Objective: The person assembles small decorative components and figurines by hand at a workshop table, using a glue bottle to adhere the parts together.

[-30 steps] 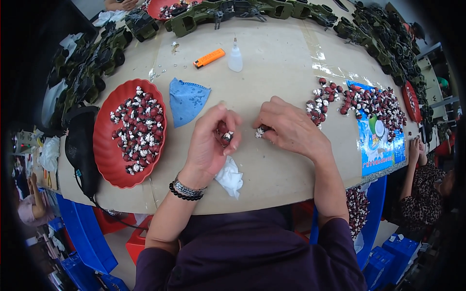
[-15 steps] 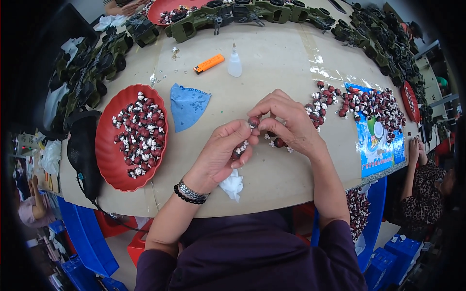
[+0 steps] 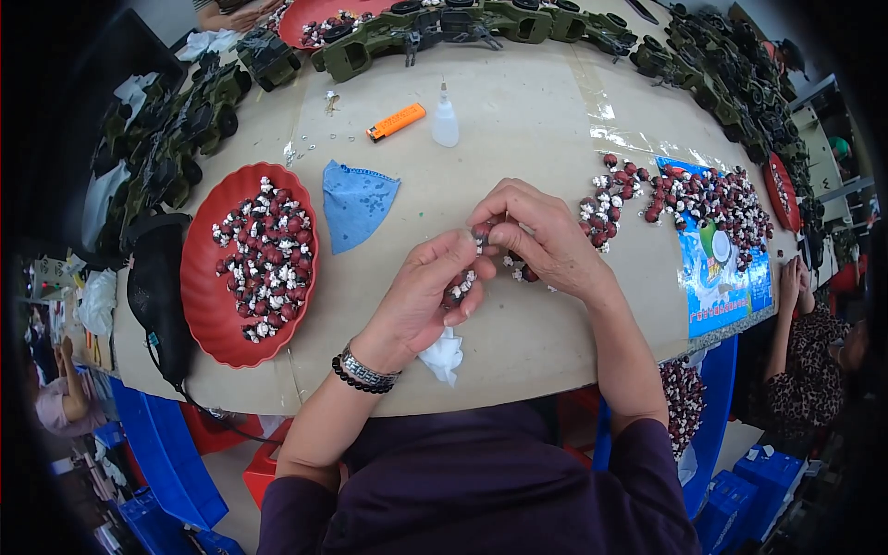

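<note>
The right hand pinches one small red-and-white piece at its fingertips, while the left hand cups several more in curled fingers just beside it. The step looks like fitting pieces together; next calls for a steady pinch. Around them the desk carries a red tray, a blue cloth and olive toy trucks.

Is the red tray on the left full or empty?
Partly full. The red tray holds many small red and white pieces spread over its middle, while its rim stays bare.
</note>
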`<control>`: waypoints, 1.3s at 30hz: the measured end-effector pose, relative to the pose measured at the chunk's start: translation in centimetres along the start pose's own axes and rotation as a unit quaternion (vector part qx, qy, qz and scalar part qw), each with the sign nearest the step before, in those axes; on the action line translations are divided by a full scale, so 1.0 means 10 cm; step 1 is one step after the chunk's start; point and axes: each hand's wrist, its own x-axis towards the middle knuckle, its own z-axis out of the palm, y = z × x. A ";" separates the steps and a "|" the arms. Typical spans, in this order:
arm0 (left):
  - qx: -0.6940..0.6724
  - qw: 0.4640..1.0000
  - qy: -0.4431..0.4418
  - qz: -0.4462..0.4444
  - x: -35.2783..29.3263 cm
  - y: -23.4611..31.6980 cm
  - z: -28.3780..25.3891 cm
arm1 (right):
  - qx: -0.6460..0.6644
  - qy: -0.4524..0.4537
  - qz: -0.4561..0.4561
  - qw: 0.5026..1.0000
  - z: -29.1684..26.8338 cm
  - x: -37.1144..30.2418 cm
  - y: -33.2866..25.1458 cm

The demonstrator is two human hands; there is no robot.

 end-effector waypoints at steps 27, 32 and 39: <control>-0.063 0.997 -0.002 -0.040 0.01 0.02 0.01 | -0.052 -0.001 -0.007 0.999 -0.02 -0.01 -0.04; -0.097 0.991 -0.069 0.064 0.01 0.07 -0.03 | -0.158 0.048 0.073 0.984 -0.33 -0.07 -0.11; -0.134 0.985 -0.047 0.098 -0.04 0.14 0.07 | -0.350 -0.103 0.122 0.923 -0.19 -0.10 -0.14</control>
